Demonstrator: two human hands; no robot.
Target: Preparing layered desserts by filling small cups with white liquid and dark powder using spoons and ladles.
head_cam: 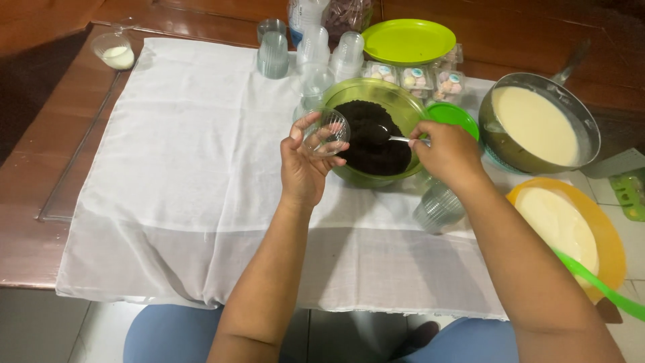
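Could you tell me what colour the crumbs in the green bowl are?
Black, seen in the head view: dark crumbs in the translucent green plastic bowl.

Three small clear plastic packets of pastel round sweets (416, 79), each with a small round teal-and-white sticker on top, lined up side by side on the white cloth, just behind the green bowl's far rim and in front of the lime-green plate. Farther back, at the top edge, a clear crinkled bag of dark contents (346, 15), beside a white-and-blue labelled plastic container (302, 13), both partly cut off.
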